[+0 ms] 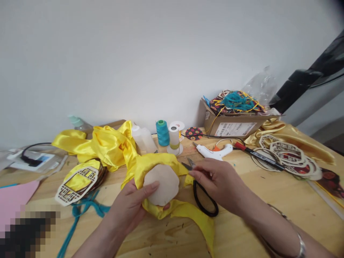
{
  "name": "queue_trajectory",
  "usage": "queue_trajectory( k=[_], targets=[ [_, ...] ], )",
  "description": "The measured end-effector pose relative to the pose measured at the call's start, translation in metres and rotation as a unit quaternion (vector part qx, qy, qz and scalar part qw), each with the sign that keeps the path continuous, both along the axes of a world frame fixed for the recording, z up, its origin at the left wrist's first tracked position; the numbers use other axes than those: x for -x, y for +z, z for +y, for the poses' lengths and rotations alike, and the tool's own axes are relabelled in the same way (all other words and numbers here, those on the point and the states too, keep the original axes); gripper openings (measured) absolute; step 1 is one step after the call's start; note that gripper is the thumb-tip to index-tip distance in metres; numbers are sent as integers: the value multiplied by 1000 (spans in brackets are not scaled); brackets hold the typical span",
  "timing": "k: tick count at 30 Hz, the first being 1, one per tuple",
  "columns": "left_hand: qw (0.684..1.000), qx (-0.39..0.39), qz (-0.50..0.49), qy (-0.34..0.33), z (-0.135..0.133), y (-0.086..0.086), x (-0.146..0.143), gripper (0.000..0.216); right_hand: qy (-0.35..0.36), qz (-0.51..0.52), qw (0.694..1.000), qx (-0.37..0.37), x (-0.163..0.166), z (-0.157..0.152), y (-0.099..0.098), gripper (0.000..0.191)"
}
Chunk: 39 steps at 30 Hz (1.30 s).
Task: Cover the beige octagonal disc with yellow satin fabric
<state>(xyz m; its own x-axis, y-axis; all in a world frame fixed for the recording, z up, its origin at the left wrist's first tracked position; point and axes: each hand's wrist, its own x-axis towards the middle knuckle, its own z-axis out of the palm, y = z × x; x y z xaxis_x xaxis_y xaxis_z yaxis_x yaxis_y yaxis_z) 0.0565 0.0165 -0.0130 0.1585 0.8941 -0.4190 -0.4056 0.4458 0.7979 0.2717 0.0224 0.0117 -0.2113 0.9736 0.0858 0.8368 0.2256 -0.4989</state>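
Note:
My left hand (pixel 131 208) grips a pale wooden octagonal disc (pixel 162 184) with yellow satin fabric (pixel 153 166) wrapped round its edges, thumb pressed on the disc's face. My right hand (pixel 217 182) holds black-handled scissors (pixel 202 197), its fingers pinched near the blades (pixel 188 164), which point at the fabric at the disc's upper right edge. The scissors' loop handle hangs below the hand against the wooden table (pixel 263 200).
A white glue gun (pixel 215 151), teal thread spool (pixel 162 132) and white spool (pixel 174 138) lie behind. Carved wooden frames (pixel 288 156) sit right, another with yellow cloth (pixel 77 182) left. A cardboard box (pixel 233 123) stands at the back. Teal cord (pixel 80 211) and pink paper (pixel 16 199) lie left.

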Motion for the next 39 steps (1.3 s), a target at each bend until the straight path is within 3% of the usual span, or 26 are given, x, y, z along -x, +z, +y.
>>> queue_trajectory(
  k=[3, 6, 13, 25, 39],
  targets=[
    [999, 2, -13, -31, -5, -3, -5, 52, 19, 195, 979, 60, 9, -1, -14, 24],
    [997, 6, -20, -69, -8, -8, -6, 52, -6, 248, 962, 114, 15, -1, -26, 24],
    [995, -13, 11, -94, -11, -8, -6, 40, 9, 292, 942, 164, 20, 0, -33, 31],
    [992, -39, 51, -105, -11, -9, -7, 35, -11, 335, 928, 162, 23, -2, -35, 18],
    [993, -15, 0, -115, -11, -12, -7, 28, -27, 326, 925, 191, 21, 4, -40, 23]
  ],
)
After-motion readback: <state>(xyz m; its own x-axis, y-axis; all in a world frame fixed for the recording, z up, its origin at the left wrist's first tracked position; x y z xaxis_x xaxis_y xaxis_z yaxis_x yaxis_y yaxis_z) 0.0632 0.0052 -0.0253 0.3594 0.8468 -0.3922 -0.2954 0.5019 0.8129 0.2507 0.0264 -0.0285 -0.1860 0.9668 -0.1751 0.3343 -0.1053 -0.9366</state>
